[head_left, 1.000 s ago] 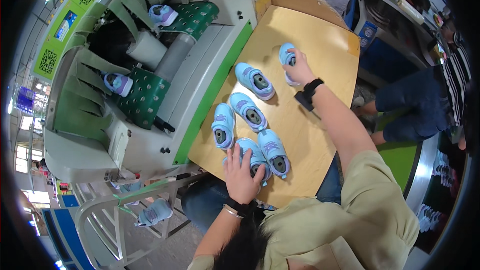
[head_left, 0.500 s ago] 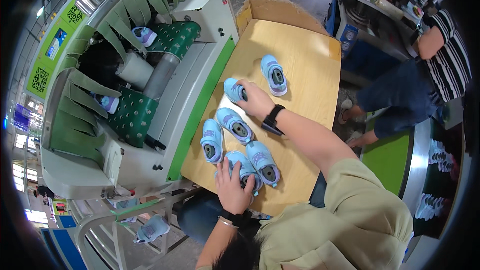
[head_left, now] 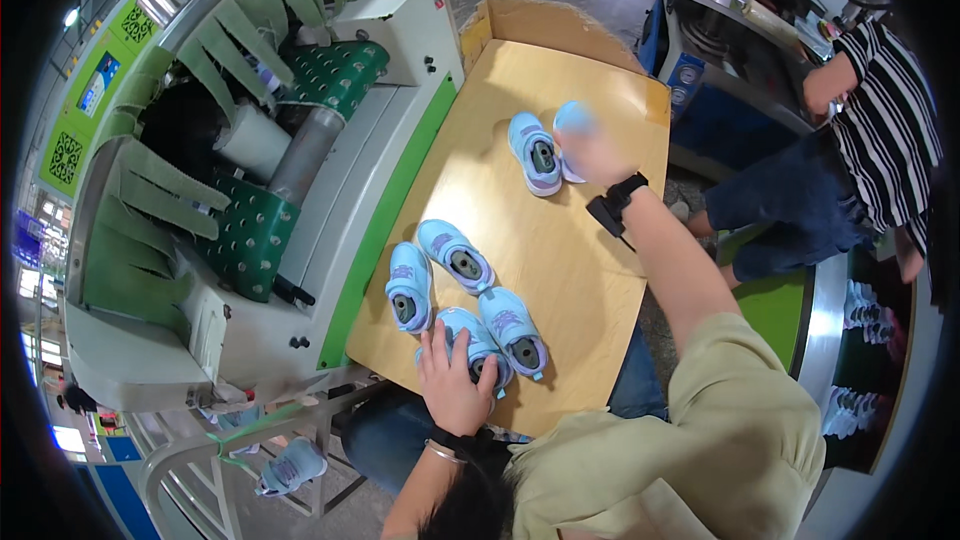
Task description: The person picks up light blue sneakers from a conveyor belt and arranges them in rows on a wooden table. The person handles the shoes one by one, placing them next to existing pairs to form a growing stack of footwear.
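Observation:
My right hand (head_left: 600, 152), blurred by motion, is closed round a light-blue shoe (head_left: 572, 118) near the far side of the wooden table. Close to its left stands another light-blue shoe (head_left: 535, 153) with a dark insert in its opening. At the near edge my left hand (head_left: 458, 385) grips a blue shoe (head_left: 470, 326), fingers on one side and thumb by the opening; part of this shoe is hidden. Beside and beyond that hand are more blue shoes: one on the left (head_left: 408, 285), one in the middle (head_left: 455, 255) and one on the right (head_left: 512, 330).
The wooden tabletop (head_left: 590, 270) has a cardboard guard (head_left: 560, 20) at its far end. A machine with a green dotted belt (head_left: 255, 230) and hanging green strips stands left. Below it is a metal rack with a shoe (head_left: 292, 467). A person in a striped shirt (head_left: 885, 110) stands right.
My right hand has carried its shoe away to the right and farther off, beside the standing shoe. The left hand keeps its place on the near shoe. The whole view has shifted slightly.

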Motion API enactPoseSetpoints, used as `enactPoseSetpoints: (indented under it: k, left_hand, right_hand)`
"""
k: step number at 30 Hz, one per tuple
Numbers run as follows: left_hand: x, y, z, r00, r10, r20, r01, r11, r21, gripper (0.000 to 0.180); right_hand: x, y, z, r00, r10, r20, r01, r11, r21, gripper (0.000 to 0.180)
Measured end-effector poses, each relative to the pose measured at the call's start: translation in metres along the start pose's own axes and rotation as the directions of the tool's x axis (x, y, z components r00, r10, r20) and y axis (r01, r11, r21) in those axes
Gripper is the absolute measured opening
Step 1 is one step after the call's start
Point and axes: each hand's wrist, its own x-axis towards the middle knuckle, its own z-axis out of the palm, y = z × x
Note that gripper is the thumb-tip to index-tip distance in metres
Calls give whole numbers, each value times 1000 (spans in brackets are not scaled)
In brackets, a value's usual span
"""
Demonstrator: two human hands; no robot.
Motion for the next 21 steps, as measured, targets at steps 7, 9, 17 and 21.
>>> enactPoseSetpoints:
  k: [7,9,17,21]
  left_hand:
    - [-4,-2,-1,1000,-9,-16,9,1000,7,53]
    - [-2,-3,5,1000,5,-12,-5,1000,-20,55]
    - [-8,-2,7,1000,3,-4,-3,998,55,52]
    - [-7,-8,8,999,36,30,-37,998,58,55]
  right_hand:
    - [-19,-125,-2,953,301,44,-270,904,-331,98]
    - [-36,-102,-4,972,221,79,-191,942,-275,93]
    - [-284,-63,-38,989,-114,95,125,985,-121,71]
    - [-341,-74,-50,989,-49,140,70,986,-150,72]
